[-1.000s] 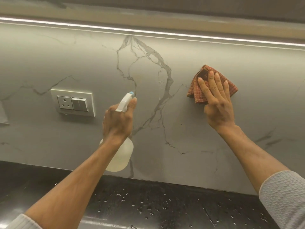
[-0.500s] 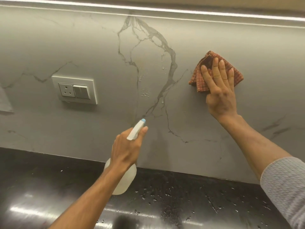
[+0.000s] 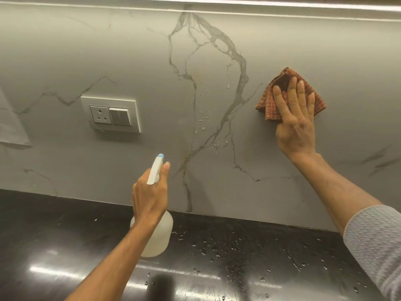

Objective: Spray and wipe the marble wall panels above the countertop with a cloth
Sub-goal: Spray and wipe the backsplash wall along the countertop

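Note:
The grey marble wall panel [image 3: 217,51] with dark veins fills the upper view. Fresh droplets cling to it around the central vein. My left hand [image 3: 149,196] grips a translucent spray bottle [image 3: 158,235] with a white, blue-tipped nozzle aimed at the lower wall. My right hand [image 3: 297,124] lies flat with fingers spread, pressing a folded red-orange checked cloth [image 3: 271,105] against the panel to the right of the vein.
A white socket and switch plate [image 3: 110,114] sits on the wall at left. A black glossy countertop [image 3: 238,268] below is dotted with water drops. A light strip [image 3: 238,2] runs along the top edge. A pale sheet [image 3: 10,131] hangs at far left.
My left hand has lowered the spray bottle toward the countertop and more droplets show on the wall. My right hand with the cloth has barely moved on the panel.

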